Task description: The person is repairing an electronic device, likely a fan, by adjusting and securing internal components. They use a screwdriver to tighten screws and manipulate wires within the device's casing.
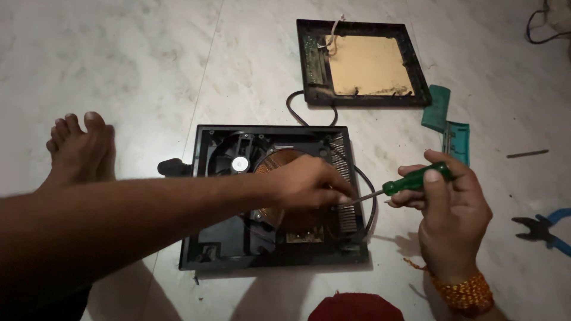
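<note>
With the opened black appliance base (238, 238) lying on the floor (119, 59), the right hand (452, 208) grips the green-handled screwdriver (410, 180) (shaft nearly level) while the left hand (309, 184), fingers curled, pinches its tip by the finned heat sink (344, 208); best to hold that tip steady and square.

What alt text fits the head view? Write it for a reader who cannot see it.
A person's right hand holds a green-handled screwdriver with its tip at the right side of an opened black induction cooktop base on a pale floor, while the left hand rests over the copper coil. The removed top panel, blue-handled pliers and a bare foot lie around it.
</note>
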